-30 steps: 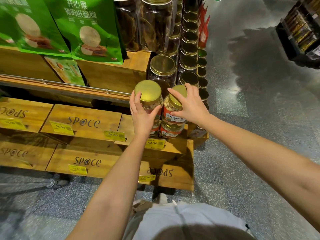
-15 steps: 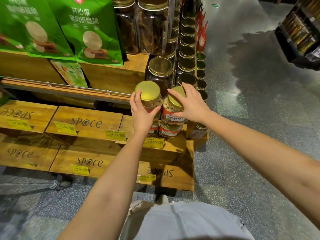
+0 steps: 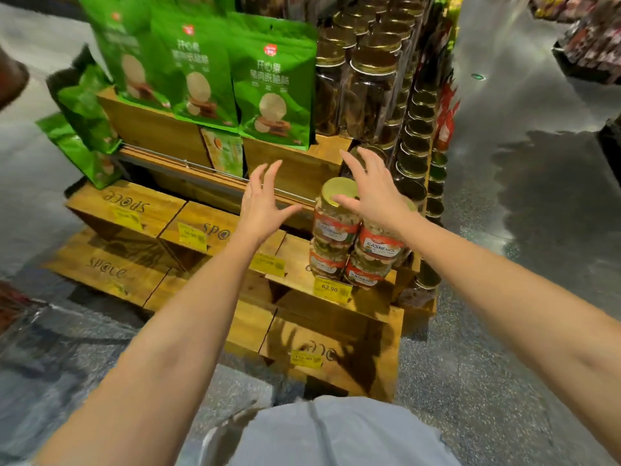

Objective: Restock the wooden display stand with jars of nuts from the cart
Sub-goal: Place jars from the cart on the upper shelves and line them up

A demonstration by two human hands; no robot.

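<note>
L hand (image 3: 260,206) + R hand (image 3: 373,193) wide open, hold nothing. L beside clear gold-lid cashew jars (image 3: 336,227) stacked on brown wooden stand (image 3: 336,326); R just above them.

Both arms reach forward mid-frame, the left hand (image 3: 260,205) and the right hand (image 3: 373,193) spread wide, fingers splayed, holding nothing.

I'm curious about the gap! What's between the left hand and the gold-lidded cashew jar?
Nothing. The head view shows a bare gap between the left hand and the cashew jar, with the wooden stand behind.
</note>
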